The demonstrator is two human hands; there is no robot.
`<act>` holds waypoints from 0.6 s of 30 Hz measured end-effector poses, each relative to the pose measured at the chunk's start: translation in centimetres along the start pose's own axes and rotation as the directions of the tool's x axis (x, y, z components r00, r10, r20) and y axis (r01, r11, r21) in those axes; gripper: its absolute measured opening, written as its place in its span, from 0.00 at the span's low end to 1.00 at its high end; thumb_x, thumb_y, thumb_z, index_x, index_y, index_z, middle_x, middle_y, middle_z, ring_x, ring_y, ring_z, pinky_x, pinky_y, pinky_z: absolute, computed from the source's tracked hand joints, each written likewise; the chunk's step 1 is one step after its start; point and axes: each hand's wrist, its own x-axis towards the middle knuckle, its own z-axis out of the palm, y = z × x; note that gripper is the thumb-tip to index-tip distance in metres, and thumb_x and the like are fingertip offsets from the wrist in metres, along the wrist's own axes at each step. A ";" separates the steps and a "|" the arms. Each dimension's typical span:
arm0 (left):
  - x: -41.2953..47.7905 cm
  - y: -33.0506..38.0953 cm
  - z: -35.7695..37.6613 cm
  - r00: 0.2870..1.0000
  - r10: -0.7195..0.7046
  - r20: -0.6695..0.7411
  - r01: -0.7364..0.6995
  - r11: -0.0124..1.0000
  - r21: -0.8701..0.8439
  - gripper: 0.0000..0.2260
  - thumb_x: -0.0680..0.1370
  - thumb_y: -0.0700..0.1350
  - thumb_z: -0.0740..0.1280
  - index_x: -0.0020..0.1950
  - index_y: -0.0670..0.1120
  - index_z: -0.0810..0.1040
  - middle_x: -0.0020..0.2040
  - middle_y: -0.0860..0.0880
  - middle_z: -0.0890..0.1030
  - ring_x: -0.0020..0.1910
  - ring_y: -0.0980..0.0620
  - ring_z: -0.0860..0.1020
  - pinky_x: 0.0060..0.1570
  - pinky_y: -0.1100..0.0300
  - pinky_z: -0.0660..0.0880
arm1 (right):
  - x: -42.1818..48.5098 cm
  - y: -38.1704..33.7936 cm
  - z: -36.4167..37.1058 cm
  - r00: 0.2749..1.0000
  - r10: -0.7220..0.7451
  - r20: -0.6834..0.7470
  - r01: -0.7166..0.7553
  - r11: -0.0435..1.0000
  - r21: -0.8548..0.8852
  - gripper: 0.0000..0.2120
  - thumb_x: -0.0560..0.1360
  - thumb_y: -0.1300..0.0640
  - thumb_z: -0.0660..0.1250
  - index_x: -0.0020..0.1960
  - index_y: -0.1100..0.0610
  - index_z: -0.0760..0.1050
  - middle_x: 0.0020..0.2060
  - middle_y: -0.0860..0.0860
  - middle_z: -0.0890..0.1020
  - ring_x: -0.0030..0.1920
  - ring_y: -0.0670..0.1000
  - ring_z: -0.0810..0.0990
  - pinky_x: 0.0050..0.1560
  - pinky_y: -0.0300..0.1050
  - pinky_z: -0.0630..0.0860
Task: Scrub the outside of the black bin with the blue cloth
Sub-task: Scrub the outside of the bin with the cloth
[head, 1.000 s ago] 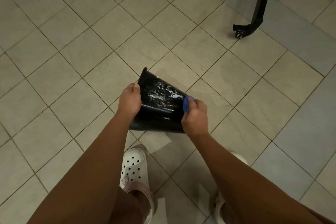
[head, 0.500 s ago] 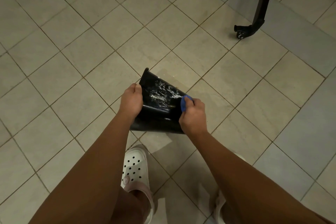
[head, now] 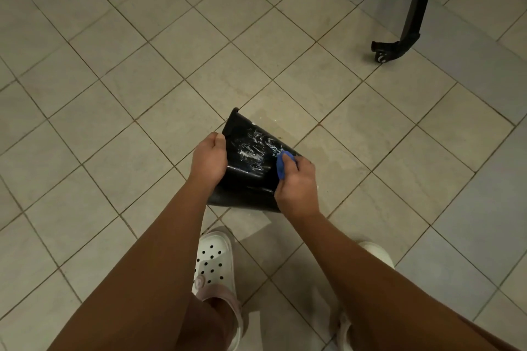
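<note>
Both hands were busy: the left hand [head: 208, 161] gripped the tilted bin [head: 251, 179] by its side, low over the floor [head: 114, 94], while the right hand [head: 298, 186] pinched the bunched cloth [head: 281, 165] against its right edge. Suds [head: 253, 148] streaked the wall; firm overlapping strokes across them, turning the bin in steps, would probably cover it best.

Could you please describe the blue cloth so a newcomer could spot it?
Over the tiled floor, the left hand holds a black bin tilted. The blue cloth is bunched in the right hand against its foamy side, the only blue thing.
</note>
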 end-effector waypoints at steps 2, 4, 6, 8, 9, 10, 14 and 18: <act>0.0 0.0 -0.1 1.000 0.001 0.013 -0.001 1.000 0.001 0.14 0.84 0.48 0.52 0.48 0.44 0.75 0.43 0.46 0.77 0.43 0.48 0.74 0.43 0.55 0.67 | -1.3 0.0 0.4 0.995 -0.083 -0.055 0.084 0.997 0.001 0.22 0.69 0.67 0.67 0.63 0.65 0.72 0.55 0.62 0.76 0.55 0.61 0.73 0.57 0.53 0.75; -0.1 0.0 -0.2 1.000 0.011 0.029 -0.011 1.000 0.028 0.14 0.85 0.48 0.52 0.48 0.45 0.74 0.42 0.47 0.76 0.41 0.51 0.74 0.40 0.57 0.67 | -2.1 -0.1 0.5 0.970 -0.235 -0.068 0.236 0.972 0.014 0.20 0.69 0.68 0.65 0.61 0.67 0.74 0.54 0.63 0.77 0.55 0.60 0.75 0.59 0.51 0.74; -0.2 0.0 -0.4 0.999 0.018 0.039 -0.020 0.998 0.054 0.13 0.85 0.48 0.52 0.49 0.45 0.74 0.42 0.48 0.76 0.41 0.53 0.74 0.38 0.59 0.67 | -1.5 -0.4 0.4 0.937 -0.349 -0.020 0.350 0.936 0.041 0.20 0.70 0.67 0.64 0.61 0.66 0.74 0.56 0.63 0.76 0.58 0.59 0.72 0.62 0.49 0.70; -0.2 0.1 -0.4 0.999 0.028 0.035 -0.030 0.997 0.066 0.13 0.85 0.48 0.52 0.50 0.45 0.74 0.42 0.48 0.76 0.40 0.54 0.73 0.38 0.59 0.66 | -0.4 -0.6 0.0 0.931 -0.362 0.040 0.359 0.932 0.054 0.23 0.68 0.67 0.67 0.63 0.64 0.73 0.58 0.62 0.75 0.59 0.58 0.70 0.63 0.48 0.68; -0.2 0.2 -0.4 0.999 0.029 0.033 -0.031 0.997 0.070 0.13 0.85 0.48 0.52 0.49 0.45 0.74 0.42 0.49 0.75 0.40 0.54 0.73 0.38 0.59 0.66 | 0.1 -0.7 -0.2 0.942 -0.331 0.061 0.328 0.943 0.052 0.24 0.68 0.68 0.67 0.64 0.64 0.72 0.59 0.62 0.75 0.59 0.59 0.70 0.62 0.48 0.68; -0.2 0.3 -0.3 0.999 0.027 0.032 -0.029 0.997 0.067 0.13 0.85 0.47 0.52 0.49 0.45 0.74 0.41 0.49 0.75 0.40 0.54 0.73 0.38 0.59 0.66 | 0.5 -0.8 -0.1 0.958 -0.278 0.069 0.276 0.960 0.048 0.24 0.69 0.67 0.67 0.65 0.64 0.71 0.59 0.62 0.74 0.60 0.60 0.70 0.62 0.48 0.68; -0.2 0.2 -0.4 0.999 0.018 0.033 -0.018 1.000 0.010 0.14 0.84 0.47 0.53 0.44 0.45 0.73 0.40 0.47 0.76 0.40 0.51 0.73 0.38 0.57 0.68 | 0.2 -0.2 0.0 0.998 -0.064 0.024 0.063 0.998 0.026 0.23 0.71 0.64 0.65 0.66 0.64 0.70 0.59 0.63 0.74 0.60 0.61 0.70 0.60 0.51 0.72; -0.2 0.3 -0.5 0.999 -0.007 0.051 0.009 0.999 -0.041 0.14 0.84 0.47 0.54 0.41 0.47 0.73 0.40 0.47 0.76 0.39 0.51 0.73 0.38 0.57 0.68 | -2.2 0.5 0.1 0.966 -0.257 -0.037 0.259 0.963 0.070 0.21 0.69 0.62 0.58 0.60 0.65 0.75 0.55 0.62 0.76 0.57 0.56 0.70 0.58 0.49 0.73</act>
